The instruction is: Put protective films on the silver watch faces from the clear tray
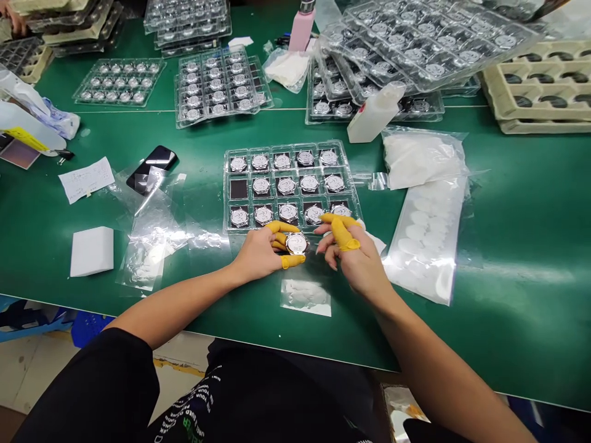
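My left hand (265, 251), with yellow finger cots, grips a round silver watch case (296, 244) by its edge between thumb and fingers. The case has a pale printed disc on its face. Just right of it is my right hand (348, 246), thumb and forefinger in yellow cots and drawn together; anything pinched there is hidden. Its other fingers are loosely curled. Beyond both hands lies a clear plastic tray (226, 212) with similar watch cases in its pockets; one pocket (239, 189) at the left of the middle row shows only its dark base.
A small clear bag (305, 298) lies before my hands. Right are a bag of white discs (422, 234) and a white bottle (376, 114). Left are a phone (152, 169), plastic film (150, 246) and a white block (92, 251). Stacked trays (429, 40) stand behind.
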Motion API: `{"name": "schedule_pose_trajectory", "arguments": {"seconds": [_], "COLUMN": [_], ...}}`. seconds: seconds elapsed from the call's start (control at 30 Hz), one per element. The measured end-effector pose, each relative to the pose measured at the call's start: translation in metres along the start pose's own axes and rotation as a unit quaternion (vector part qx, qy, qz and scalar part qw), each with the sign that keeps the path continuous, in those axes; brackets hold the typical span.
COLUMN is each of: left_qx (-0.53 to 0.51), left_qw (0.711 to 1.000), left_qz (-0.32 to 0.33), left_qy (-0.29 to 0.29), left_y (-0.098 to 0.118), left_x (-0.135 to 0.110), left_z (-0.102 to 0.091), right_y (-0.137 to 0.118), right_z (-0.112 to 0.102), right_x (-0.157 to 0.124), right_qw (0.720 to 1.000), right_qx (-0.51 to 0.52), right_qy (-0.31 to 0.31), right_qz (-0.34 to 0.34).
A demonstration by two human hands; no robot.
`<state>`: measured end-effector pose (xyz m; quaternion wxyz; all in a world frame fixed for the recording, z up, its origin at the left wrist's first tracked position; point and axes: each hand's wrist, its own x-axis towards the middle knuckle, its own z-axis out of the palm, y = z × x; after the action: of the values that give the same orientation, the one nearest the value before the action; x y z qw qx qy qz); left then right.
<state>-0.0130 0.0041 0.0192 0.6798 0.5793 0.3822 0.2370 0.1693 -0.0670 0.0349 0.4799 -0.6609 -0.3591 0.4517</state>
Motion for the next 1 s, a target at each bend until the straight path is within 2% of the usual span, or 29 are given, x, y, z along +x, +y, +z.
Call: {"name": "schedule_pose_trajectory", "arguments": {"seconds": [0.1, 0.2, 0.3, 0.5, 0.63, 0.7, 0.87, 1.0], "left_qx": [0.008, 0.016, 0.037, 0.028, 0.029, 0.026, 0.022, 0.02], "left_qw": [1.0, 1.0, 0.999, 0.999, 0.999, 0.999, 0.999, 0.999], "left_qz": [-0.005, 0.0, 0.011, 0.018, 0.025, 0.027, 0.019, 0.031], "left_qy": [-0.006, -0.016, -0.018, -0.024, -0.024, -0.027, -0.027, -0.033], "left_y": [0.0, -0.002, -0.005, -0.005, -0.004, -0.004, -0.004, -0.007], "left_x": [0.0, -0.001, -0.001, -0.002, -0.001, -0.001, -0.001, 0.001], "left_z": [-0.001, -0.002, -0.004, -0.004, -0.003, -0.003, -0.004, -0.004], "right_y": [0.001, 0.004, 0.008, 0.012, 0.011, 0.008, 0.0, 0.002], "right_z": [0.006, 0.015, 0.021, 0.029, 0.029, 0.026, 0.017, 0.015], "right_x": [-0.001, -0.002, -0.002, -0.004, -0.003, -0.002, 0.001, 0.0], "right_qw": [0.994, 0.989, 0.988, 0.992, 0.989, 0.986, 0.979, 0.988], "right_qx": [0.037, 0.044, 0.058, 0.105, 0.137, 0.148, 0.155, 0.088], "right_qy": [-0.084, -0.111, -0.101, -0.05, -0.015, -0.025, -0.1, -0.108], "right_qz": [0.057, 0.086, 0.099, 0.052, 0.058, 0.069, 0.09, 0.073]}}
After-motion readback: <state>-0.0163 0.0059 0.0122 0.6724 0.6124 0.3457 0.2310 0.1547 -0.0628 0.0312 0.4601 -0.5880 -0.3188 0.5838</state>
